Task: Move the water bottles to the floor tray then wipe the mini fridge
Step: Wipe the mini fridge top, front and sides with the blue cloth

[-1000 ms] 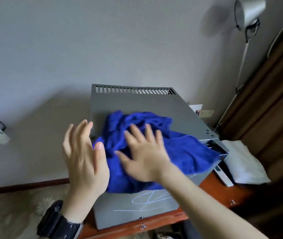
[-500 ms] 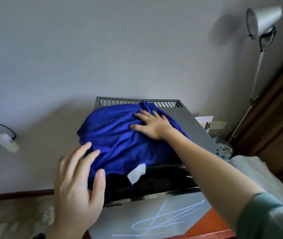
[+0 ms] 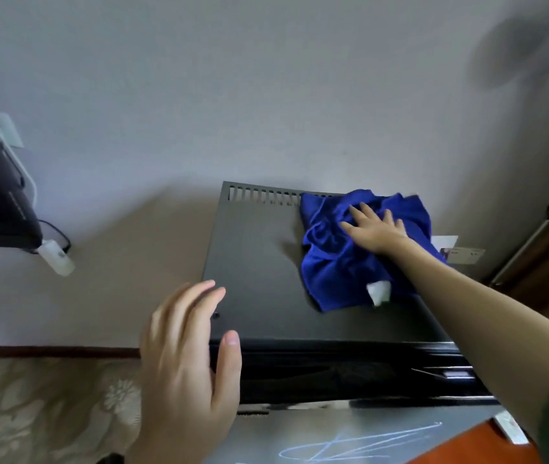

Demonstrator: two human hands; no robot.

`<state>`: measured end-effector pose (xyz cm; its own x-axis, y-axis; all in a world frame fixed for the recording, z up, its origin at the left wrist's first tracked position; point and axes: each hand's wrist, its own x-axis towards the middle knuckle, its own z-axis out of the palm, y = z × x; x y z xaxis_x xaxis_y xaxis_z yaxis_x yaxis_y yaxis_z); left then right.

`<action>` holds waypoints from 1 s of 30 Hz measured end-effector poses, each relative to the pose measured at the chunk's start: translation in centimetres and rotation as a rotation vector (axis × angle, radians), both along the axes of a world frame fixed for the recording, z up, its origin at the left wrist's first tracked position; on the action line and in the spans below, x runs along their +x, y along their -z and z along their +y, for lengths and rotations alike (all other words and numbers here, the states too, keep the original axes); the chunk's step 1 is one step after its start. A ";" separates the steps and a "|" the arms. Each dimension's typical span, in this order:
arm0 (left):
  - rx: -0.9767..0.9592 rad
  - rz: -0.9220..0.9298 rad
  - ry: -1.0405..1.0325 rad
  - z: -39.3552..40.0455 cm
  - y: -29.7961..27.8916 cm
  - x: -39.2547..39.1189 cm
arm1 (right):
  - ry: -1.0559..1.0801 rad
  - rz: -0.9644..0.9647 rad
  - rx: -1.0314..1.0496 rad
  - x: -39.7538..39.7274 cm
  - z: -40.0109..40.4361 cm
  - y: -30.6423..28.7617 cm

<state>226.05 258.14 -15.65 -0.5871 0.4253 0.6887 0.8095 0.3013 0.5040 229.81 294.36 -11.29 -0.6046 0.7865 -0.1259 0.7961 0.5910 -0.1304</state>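
Standing against the wall, one mini fridge (image 3: 266, 269), grey top with a vent slot row along the back edge, glossy black front below; nothing seen of its interior. One blue cloth (image 3: 336, 262), bunched, lying on the fridge top at the rear right corner, a white tag at its near edge. Two hands: right hand (image 3: 375, 229) flat on the cloth, fingers spread and straight, pressing it down; left hand (image 3: 186, 356) held loose and wide at the fridge's front left corner, fingers relaxed, gripping nothing; contact with the fridge cannot be told. Water bottles and floor tray not in view.
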 end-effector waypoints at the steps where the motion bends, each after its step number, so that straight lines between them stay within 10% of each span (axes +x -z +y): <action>1: 0.001 -0.007 -0.002 0.0 -0.1 0.0 | -0.029 0.000 0.000 -1.9 -0.9 0.0; 9: 0.059 -0.087 -0.050 0.0 -0.2 0.1 | -0.322 0.021 -0.060 -13.7 -11.5 0.1; 18: 0.092 -0.069 -0.023 -0.5 0.1 0.0 | -0.715 -0.018 0.009 -5.0 -23.7 0.2; 24: 0.110 -0.219 0.352 -1.9 -1.0 0.2 | -0.551 0.183 0.026 2.5 -26.0 1.0; 30: -0.078 -0.220 0.284 -1.7 -2.3 -0.2 | -0.417 0.252 0.061 8.7 -23.4 1.7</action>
<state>225.88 256.45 -13.39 -0.5684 0.6394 0.5177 0.7410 0.1245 0.6599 238.55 270.96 -13.00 -0.8753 0.4723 0.1040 0.4380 0.8654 -0.2436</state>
